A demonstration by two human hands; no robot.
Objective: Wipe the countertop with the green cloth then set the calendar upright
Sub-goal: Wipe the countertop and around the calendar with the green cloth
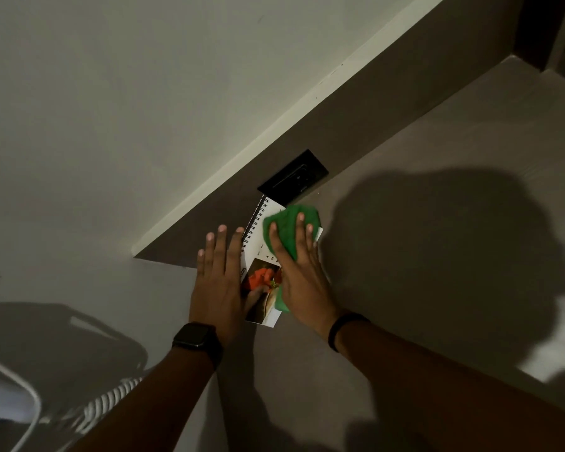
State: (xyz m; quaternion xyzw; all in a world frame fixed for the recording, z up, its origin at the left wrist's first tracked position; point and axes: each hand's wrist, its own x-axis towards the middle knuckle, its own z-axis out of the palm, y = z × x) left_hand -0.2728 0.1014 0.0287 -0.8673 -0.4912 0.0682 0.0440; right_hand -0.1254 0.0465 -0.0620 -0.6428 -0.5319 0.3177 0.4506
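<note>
A white spiral-bound calendar [257, 238] with a red-and-orange picture lies near the dark back panel of the grey countertop [437, 197]. My left hand [219, 282] holds the calendar's left edge, thumb across the picture, fingers stretched toward the spiral. My right hand [302, 275] lies flat on the green cloth [287, 223], which is pressed over the calendar's right side. The cloth bulges beyond my fingertips and a corner shows below my palm. The calendar's right half is hidden.
A black wall socket [294, 177] sits in the dark back panel just beyond the calendar. A white coiled cable [108, 402] and a white curved object [10, 386] are at the lower left. The countertop stretches to the right under a large shadow.
</note>
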